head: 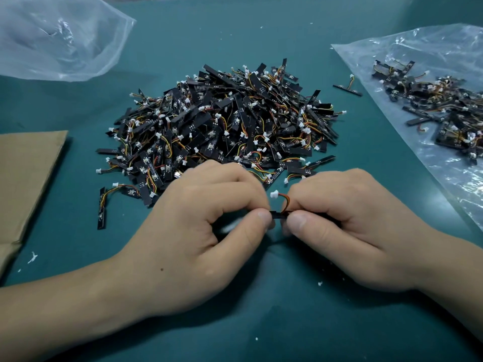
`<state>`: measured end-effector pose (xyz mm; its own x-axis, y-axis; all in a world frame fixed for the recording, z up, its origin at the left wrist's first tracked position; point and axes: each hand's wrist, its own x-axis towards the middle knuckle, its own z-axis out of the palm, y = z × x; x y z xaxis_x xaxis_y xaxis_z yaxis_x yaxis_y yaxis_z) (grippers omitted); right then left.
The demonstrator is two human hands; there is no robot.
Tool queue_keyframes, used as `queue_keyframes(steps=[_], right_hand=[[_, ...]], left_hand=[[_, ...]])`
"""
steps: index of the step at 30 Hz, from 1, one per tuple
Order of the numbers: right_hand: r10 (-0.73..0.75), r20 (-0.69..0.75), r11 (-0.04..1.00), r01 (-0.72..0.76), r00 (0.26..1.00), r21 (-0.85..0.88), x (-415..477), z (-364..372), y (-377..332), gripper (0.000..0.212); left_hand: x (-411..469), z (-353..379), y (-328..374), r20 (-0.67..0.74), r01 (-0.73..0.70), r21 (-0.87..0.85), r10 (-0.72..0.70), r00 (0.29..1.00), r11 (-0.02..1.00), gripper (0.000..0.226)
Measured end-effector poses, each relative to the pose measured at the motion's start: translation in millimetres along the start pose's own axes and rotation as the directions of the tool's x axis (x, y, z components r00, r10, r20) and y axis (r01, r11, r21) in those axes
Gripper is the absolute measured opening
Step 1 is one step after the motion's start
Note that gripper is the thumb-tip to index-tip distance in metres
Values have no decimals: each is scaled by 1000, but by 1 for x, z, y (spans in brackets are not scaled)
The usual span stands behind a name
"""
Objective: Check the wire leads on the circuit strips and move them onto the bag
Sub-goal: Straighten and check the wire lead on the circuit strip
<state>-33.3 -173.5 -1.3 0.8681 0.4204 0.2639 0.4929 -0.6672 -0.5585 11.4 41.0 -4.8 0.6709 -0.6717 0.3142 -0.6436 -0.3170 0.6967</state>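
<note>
- a black circuit strip [277, 214] is held low in the middle of the view, above the worktop [261, 325]
- the left hand [206, 223] and right hand [350, 223] each pinch one end between thumb and forefinger, other fingers curled; the fingers hide most of the strip
- its wire lead [284, 201] rises at 12 o'clock to a white connector [274, 193]
- at 12 o'clock, just past the knuckles, lies a big pile of strips [222, 121]
- at 2 o'clock a clear bag [431, 48] lies flat, carrying a smaller heap [444, 105]
- a stray strip [347, 90] lies between pile and bag
- at 10 o'clock a crumpled second bag [60, 37]; at 9 o'clock a cardboard sheet [26, 184]
</note>
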Motion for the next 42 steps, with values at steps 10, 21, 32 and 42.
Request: queue_keyframes(steps=[10, 21, 32, 42], right_hand=[[-26, 13, 999, 27, 1000, -37, -1, 1, 0, 33], [-31, 34, 1000, 31, 999, 2, -2, 1, 3, 38], [-39, 54, 999, 40, 998, -19, -3, 1, 3, 37], [-60, 14, 998, 60, 998, -31, -2, 2, 2, 35]], left_hand=[[-1, -1, 4, -21, 21, -46, -22, 1000, 999, 15], [-3, 0, 7, 7, 21, -51, -21, 1000, 998, 15], [-3, -1, 10, 43, 25, -24, -24, 999, 999, 25], [-2, -3, 11, 26, 23, -77, -21, 999, 997, 32]])
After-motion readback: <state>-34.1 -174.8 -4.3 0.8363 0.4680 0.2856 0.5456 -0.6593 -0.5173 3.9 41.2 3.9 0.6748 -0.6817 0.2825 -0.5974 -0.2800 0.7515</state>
